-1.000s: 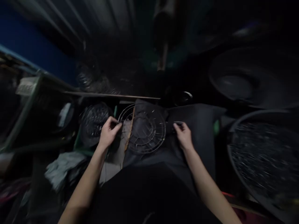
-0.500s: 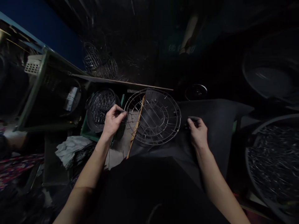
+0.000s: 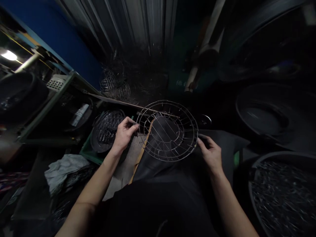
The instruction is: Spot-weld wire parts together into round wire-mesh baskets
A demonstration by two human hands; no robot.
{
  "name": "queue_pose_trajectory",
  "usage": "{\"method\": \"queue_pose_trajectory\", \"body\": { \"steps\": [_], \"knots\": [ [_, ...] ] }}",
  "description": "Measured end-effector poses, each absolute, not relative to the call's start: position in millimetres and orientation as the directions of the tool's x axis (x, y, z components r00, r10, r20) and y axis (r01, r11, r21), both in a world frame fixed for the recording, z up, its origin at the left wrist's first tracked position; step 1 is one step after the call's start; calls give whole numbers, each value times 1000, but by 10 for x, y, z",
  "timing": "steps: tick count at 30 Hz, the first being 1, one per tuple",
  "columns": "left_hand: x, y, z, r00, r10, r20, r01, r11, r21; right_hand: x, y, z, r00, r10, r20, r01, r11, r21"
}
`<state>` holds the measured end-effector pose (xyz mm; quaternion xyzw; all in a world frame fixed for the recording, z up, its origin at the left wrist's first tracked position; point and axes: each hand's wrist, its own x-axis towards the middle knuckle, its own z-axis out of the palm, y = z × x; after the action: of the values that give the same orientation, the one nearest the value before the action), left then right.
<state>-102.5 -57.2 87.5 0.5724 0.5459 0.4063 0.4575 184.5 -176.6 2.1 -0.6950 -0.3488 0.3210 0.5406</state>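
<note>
Raised since earlier, round wire guard (image 3: pixel 168 131) tilts toward the camera, both hands' fingers (image 3: pixel 131 126) pinching its rim.

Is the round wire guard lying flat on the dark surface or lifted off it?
Lifted and tilted. The left hand pinches the rim of the wire guard and the right hand holds the opposite rim; its far edge stands above the dark surface.

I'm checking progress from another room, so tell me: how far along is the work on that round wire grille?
Done, seemingly: a stack of wire grilles sits in the green crate at left. In hand: one round wire grille held up over the dark cloth, left hand pinching its left rim, right hand at its right rim. Left: the tub at right holds many small metal pieces; what remains on this grille is too dim to tell.
</note>
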Motion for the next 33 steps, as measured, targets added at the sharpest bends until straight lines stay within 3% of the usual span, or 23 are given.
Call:
{"method": "queue_pose_trajectory", "body": {
  "steps": [10, 17, 23, 33],
  "knots": [
    [-999, -594, 945, 57, 995, -85, 78, 80, 994, 1818, -1704, 71, 592, 804, -47, 56, -99, -994],
    [-1086, -588, 1012, 11, 997, -83, 38, 82, 996, 1930, -1545, 45, 553, 823, -128, -82, -99, -992],
    [-1108, -583, 1046, -1, 1000, 24, 56, -24, 998, 2026, -1346, 162, 303, 896, -325, -337, -218, -916],
    [-1098, -602, 1034, -11, 999, 53, 105, -52, 993, 2073, -1271, 328, 145, 941, -307, -317, -249, -915]
  ]
}}
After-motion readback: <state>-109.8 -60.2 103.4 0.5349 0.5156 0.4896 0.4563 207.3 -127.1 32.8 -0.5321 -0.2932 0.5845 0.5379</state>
